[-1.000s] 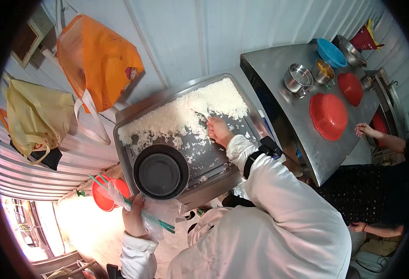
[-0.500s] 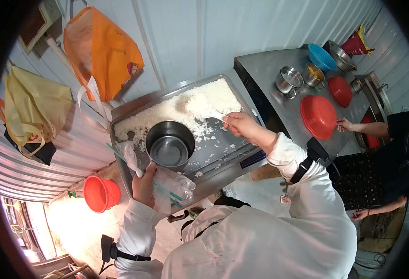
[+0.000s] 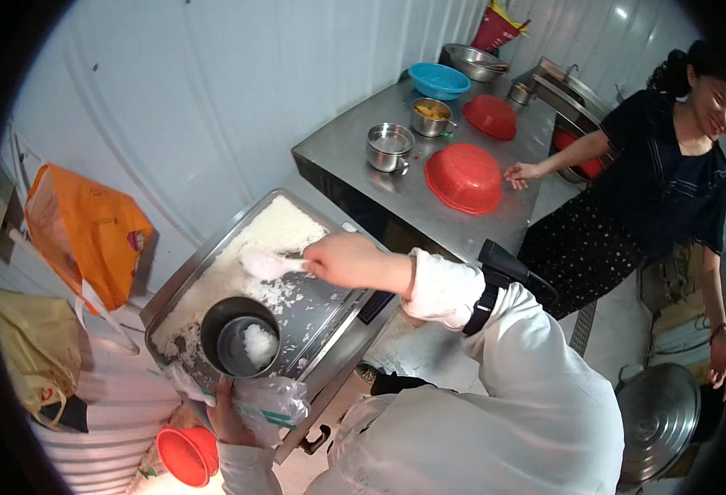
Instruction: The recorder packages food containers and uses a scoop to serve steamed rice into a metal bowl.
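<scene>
My right hand (image 3: 342,260) grips a white rice scoop (image 3: 265,262) by its handle, over the metal tray (image 3: 340,326). White rice (image 3: 274,231) covers the tray's far side, with loose grains scattered nearer. A dark metal pot (image 3: 221,330) stands in the tray's near left part with a clump of rice (image 3: 260,345) inside. At the pot's near rim, my left hand (image 3: 227,417) is closed. A clear plastic bag with green strips (image 3: 276,404) bunches around that hand and partly hides its fingers.
A steel table (image 3: 330,148) at the back holds red bowls (image 3: 466,177), a blue basin (image 3: 439,81) and metal cups (image 3: 390,147). Another person (image 3: 627,190) stands at the right. Hanging bags (image 3: 90,231) and a red bucket (image 3: 188,454) are at left.
A clump of rice now lies in the pot, which held none before. My right hand and the scoop have moved closer above the pot. The view has swung right.
</scene>
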Available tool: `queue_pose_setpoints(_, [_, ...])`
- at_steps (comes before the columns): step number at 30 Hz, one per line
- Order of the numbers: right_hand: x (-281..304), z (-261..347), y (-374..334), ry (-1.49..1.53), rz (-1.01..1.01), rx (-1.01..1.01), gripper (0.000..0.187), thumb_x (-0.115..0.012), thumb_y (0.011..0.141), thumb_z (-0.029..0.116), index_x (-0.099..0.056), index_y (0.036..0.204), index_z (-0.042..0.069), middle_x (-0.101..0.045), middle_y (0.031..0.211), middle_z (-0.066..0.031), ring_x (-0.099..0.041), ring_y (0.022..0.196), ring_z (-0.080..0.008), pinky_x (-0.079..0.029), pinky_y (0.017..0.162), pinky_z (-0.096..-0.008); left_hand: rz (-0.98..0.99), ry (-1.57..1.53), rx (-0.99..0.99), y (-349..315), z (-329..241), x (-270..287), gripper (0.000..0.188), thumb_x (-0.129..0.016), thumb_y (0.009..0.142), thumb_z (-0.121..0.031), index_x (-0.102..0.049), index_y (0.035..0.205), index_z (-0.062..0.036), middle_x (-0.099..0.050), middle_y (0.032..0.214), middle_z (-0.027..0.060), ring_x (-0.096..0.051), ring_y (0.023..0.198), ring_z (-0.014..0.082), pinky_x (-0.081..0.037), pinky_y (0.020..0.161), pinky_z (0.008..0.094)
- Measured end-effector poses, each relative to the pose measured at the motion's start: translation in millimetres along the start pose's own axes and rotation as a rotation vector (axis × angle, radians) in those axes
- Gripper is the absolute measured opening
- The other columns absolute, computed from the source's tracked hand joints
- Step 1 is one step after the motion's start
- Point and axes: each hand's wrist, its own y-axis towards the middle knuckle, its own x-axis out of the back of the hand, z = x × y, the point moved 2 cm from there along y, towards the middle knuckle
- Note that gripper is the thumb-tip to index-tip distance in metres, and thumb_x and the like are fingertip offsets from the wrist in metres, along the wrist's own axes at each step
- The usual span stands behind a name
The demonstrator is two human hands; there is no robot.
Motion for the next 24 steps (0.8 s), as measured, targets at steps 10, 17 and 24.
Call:
queue_pose_setpoints(10, [-135.7, -215.8, -19.3, 0.222, 0.131, -0.491, 0.029, -0.052, 0.073, 0.029, -0.063, 0.081, 0.003, -0.06, 0.079, -0.0173, -0.058, 0.078, -0.0303, -0.044, 0.072, -0.0365, 0.0, 0.009, -0.013, -53.5, -36.5, -10.6, 0.025, -0.049, 0.083, -0.023, -0.051, 0.096, -0.0015, -0.054, 0.092, 0.0078, -0.051, 0.084, 0.018, -0.041, 0.075, 0.03])
queue_pose_setpoints(17, [-145.8, -220.6, -37.5, 0.618, -0.012, -0.659, 0.027, -0.058, 0.075, 0.027, -0.063, 0.073, 0.001, -0.059, 0.065, -0.0117, -0.056, 0.059, -0.0191, -0.042, 0.056, -0.0301, -0.075, -0.048, -0.036, -61.4, -30.2, 40.9, 0.031, -0.047, 0.084, -0.022, -0.051, 0.105, 0.0008, -0.054, 0.099, 0.0088, -0.049, 0.092, 0.017, -0.038, 0.081, 0.0306])
queue_pose_setpoints(24, [-139.2, -228.3, -63.3, 0.475, -0.197, -0.69, 0.029, -0.058, 0.076, 0.027, -0.062, 0.075, -0.001, -0.058, 0.063, -0.0166, -0.056, 0.058, -0.0259, -0.042, 0.056, -0.0341, -0.254, 0.035, -0.072, -91.2, -60.4, 81.0, 0.034, -0.045, 0.085, -0.03, -0.05, 0.101, -0.0007, -0.055, 0.095, 0.0092, -0.052, 0.084, 0.0177, -0.042, 0.074, 0.0304])
